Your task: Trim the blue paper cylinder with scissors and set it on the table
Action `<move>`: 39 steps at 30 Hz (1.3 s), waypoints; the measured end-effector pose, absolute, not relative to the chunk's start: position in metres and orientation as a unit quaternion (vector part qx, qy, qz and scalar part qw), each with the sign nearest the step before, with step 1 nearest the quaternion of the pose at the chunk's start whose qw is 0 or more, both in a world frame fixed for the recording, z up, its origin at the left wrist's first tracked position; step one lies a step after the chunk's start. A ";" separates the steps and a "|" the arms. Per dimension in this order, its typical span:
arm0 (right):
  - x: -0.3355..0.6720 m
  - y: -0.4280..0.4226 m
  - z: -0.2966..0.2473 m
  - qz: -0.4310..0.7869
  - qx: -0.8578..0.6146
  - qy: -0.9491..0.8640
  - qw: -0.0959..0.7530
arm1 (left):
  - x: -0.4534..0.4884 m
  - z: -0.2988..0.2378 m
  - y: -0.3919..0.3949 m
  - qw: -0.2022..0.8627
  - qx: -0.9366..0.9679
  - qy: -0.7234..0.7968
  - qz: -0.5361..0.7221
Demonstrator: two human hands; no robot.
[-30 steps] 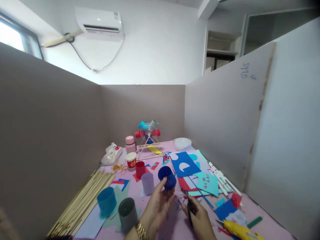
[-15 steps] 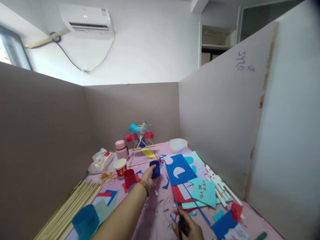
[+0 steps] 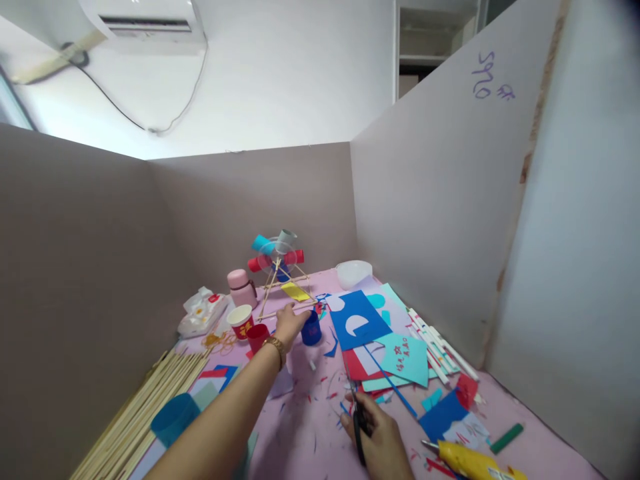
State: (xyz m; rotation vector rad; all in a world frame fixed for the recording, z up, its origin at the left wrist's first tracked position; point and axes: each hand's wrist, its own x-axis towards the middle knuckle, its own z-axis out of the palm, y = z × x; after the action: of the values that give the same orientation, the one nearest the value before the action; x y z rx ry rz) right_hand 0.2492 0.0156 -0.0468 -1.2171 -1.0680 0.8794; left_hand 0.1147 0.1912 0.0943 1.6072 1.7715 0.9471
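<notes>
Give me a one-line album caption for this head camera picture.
Left hand beside a blue paper cup on a pink craft table; right hand grips scissors.

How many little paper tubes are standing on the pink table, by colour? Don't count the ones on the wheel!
Dark blue paper tube: 1
Red paper tube: 1
Teal paper tube: 1
Total: 3 in view; the arm may hide more.
</notes>
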 end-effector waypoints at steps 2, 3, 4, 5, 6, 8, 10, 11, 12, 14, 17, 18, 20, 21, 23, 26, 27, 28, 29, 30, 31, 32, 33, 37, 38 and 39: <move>0.249 0.015 -0.046 0.380 -0.526 -0.464 0.604 | 0.117 0.093 0.189 0.220 0.661 0.638 0.329; 0.249 0.015 -0.045 0.379 -0.526 -0.465 0.603 | 0.119 0.091 0.187 0.199 0.685 0.626 0.315; 0.249 0.014 -0.044 0.378 -0.526 -0.467 0.601 | 0.121 0.088 0.186 0.182 0.705 0.615 0.302; 0.250 0.014 -0.044 0.378 -0.526 -0.469 0.600 | 0.124 0.087 0.185 0.168 0.720 0.607 0.290; 0.251 0.013 -0.043 0.378 -0.527 -0.471 0.597 | 0.126 0.087 0.183 0.155 0.732 0.601 0.281; 0.252 0.011 -0.041 0.382 -0.527 -0.475 0.592 | 0.125 0.092 0.180 0.132 0.747 0.593 0.271; 0.253 0.009 -0.040 0.389 -0.527 -0.476 0.588 | 0.117 0.107 0.177 0.112 0.760 0.580 0.270; 0.253 0.007 -0.039 0.392 -0.527 -0.475 0.585 | 0.109 0.116 0.175 0.105 0.767 0.573 0.271; 0.253 0.005 -0.038 0.396 -0.529 -0.474 0.582 | 0.100 0.127 0.172 0.099 0.772 0.566 0.273; 0.253 0.002 -0.037 0.401 -0.533 -0.473 0.576 | 0.077 0.146 0.165 0.102 0.781 0.554 0.269; 0.252 -0.001 -0.035 0.407 -0.534 -0.474 0.570 | 0.037 0.162 0.152 0.129 0.778 0.560 0.253; 0.253 -0.002 -0.035 0.407 -0.534 -0.473 0.571 | 0.024 0.163 0.148 0.140 0.770 0.571 0.249; 0.254 -0.003 -0.034 0.404 -0.535 -0.472 0.572 | 0.001 0.158 0.139 0.164 0.744 0.597 0.252; 0.255 -0.003 -0.034 0.402 -0.537 -0.471 0.572 | -0.008 0.153 0.136 0.176 0.730 0.609 0.256; 0.258 -0.003 -0.035 0.395 -0.543 -0.470 0.573 | -0.022 0.143 0.128 0.202 0.709 0.621 0.265; 0.261 -0.002 -0.037 0.386 -0.552 -0.469 0.572 | -0.029 0.131 0.118 0.241 0.701 0.614 0.271; 0.261 -0.003 -0.037 0.384 -0.554 -0.469 0.571 | -0.028 0.128 0.115 0.249 0.704 0.608 0.270; 0.261 -0.003 -0.037 0.382 -0.555 -0.470 0.570 | -0.026 0.126 0.112 0.253 0.708 0.602 0.267; 0.261 -0.003 -0.037 0.381 -0.555 -0.471 0.570 | -0.023 0.123 0.109 0.254 0.716 0.595 0.263; 0.261 -0.004 -0.036 0.381 -0.556 -0.471 0.569 | -0.020 0.120 0.107 0.254 0.727 0.584 0.256; 0.261 -0.004 -0.035 0.381 -0.556 -0.470 0.569 | -0.016 0.117 0.106 0.252 0.740 0.572 0.247; 0.260 -0.005 -0.034 0.383 -0.556 -0.469 0.570 | -0.012 0.114 0.106 0.249 0.753 0.561 0.237; 0.259 -0.005 -0.032 0.385 -0.556 -0.465 0.571 | -0.008 0.111 0.106 0.244 0.764 0.553 0.225; 0.258 -0.008 -0.027 0.401 -0.549 -0.445 0.583 | 0.004 0.097 0.114 0.223 0.782 0.554 0.177; 0.258 -0.008 -0.025 0.408 -0.545 -0.439 0.587 | 0.006 0.097 0.116 0.220 0.784 0.556 0.169; 0.257 -0.008 -0.023 0.416 -0.541 -0.431 0.591 | 0.008 0.097 0.117 0.217 0.784 0.557 0.165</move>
State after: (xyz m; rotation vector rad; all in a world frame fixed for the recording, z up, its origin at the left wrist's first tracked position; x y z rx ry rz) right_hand 0.2573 -0.0079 -0.0234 -1.2578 -1.0037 0.9674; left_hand 0.0079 0.1169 0.0972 2.1734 1.5435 0.4577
